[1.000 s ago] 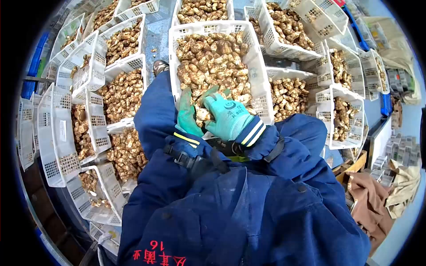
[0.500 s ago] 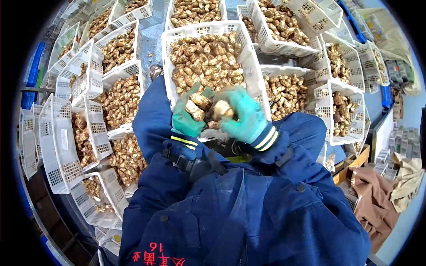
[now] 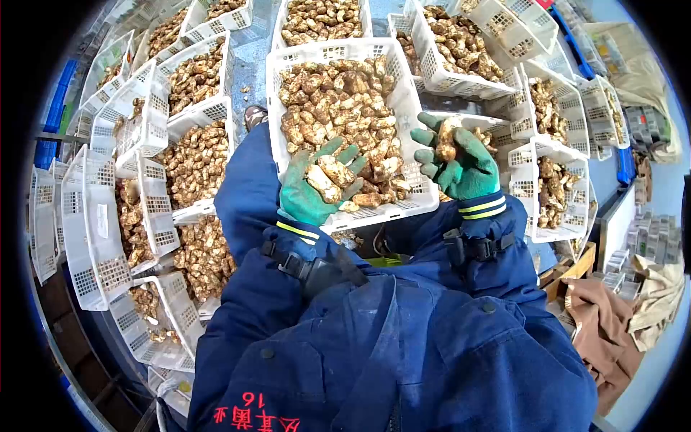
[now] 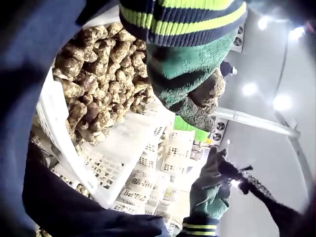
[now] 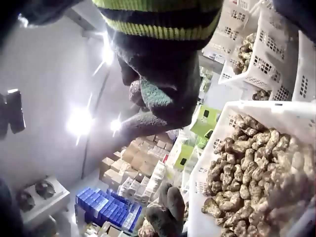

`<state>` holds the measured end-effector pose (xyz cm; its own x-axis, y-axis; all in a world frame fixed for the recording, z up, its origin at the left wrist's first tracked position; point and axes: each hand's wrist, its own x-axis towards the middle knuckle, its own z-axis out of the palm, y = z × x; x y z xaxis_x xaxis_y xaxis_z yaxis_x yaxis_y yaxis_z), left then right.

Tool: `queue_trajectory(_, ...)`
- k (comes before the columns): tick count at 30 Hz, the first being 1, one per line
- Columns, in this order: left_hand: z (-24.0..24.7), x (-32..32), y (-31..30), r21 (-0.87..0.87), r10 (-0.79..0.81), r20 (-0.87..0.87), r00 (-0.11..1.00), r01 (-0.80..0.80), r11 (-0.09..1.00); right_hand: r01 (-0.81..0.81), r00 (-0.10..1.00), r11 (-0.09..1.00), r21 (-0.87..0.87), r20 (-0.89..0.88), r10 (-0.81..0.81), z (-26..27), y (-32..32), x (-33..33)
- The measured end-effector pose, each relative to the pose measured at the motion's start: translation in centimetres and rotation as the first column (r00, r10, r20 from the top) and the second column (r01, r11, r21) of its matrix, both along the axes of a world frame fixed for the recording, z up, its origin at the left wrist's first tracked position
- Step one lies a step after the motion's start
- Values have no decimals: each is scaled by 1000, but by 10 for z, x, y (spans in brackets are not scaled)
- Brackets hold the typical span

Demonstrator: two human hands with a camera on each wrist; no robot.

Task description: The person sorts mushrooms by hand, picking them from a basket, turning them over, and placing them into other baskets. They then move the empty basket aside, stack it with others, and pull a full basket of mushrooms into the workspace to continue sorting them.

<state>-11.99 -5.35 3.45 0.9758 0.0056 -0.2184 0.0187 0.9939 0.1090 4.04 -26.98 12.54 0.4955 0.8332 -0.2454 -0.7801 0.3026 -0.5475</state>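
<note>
Both hands wear green work gloves. In the head view, my left hand (image 3: 313, 189) is palm up at the crate's near left corner, its fingers curled round two stubby brown-and-white matsutake mushrooms (image 3: 335, 171). My right hand (image 3: 464, 167) is beyond the crate's right wall, turned palm up, and holds one matsutake mushroom (image 3: 446, 140) upright between thumb and fingers. The white perforated crate (image 3: 407, 213) in front of me is heaped with matsutake mushrooms (image 3: 338, 101). The left wrist view shows a mushroom (image 4: 211, 91) at the left glove's fingers.
White crates of mushrooms stand close on both sides, among them a left one (image 3: 234, 122) and a tilted upper-right one (image 3: 468, 85). A wooden box (image 3: 576, 265) and brown cloth (image 3: 601, 324) lie at the right. My knees flank the main crate.
The hands were together over the crate's near end. My right hand has moved right, past the crate wall, with a mushroom. My left hand has turned more palm up, still holding two.
</note>
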Motion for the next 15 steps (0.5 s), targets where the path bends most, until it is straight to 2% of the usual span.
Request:
queue_trajectory(3, 1, 0, -1, 3, -9, 4, 1000, 9, 1000, -67, 998, 995, 73, -16, 69, -8, 1, -4)
queue_trajectory(6, 2, 1, -1, -1, -18, 14, 1000, 18, 1000, -55, 994, 998, -26, 90, 57, -19, 2, -2)
queue_trajectory(8, 3, 2, -1, -14, -26, 26, 999, 26, 1000, 39, 970, 962, -269, 242, 29, -19, 1, -3)
queue_trajectory(10, 0, 7, 0, -33, -32, 41, 999, 33, 999, 196, 896, 856, -478, 441, 41, -14, 2, -1)
queue_trajectory(11, -1, 6, 1, -47, -29, 53, 998, 32, 998, 343, 792, 793, -504, 609, 44, -32, -10, 7)
queue_trajectory(13, 1, 4, 3, -72, -30, 72, 997, 35, 997, 502, 603, 634, -588, 764, 230, -57, -39, 38)
queue_trajectory(14, 1, 5, 3, -55, -28, 15, 999, 29, 998, 720, 290, 418, -553, 788, 543, -54, -45, 44)
queue_trajectory(15, 1, 6, 3, -50, -32, 16, 999, 33, 998, 898, 6, 251, -363, 579, 815, -50, -50, 49)
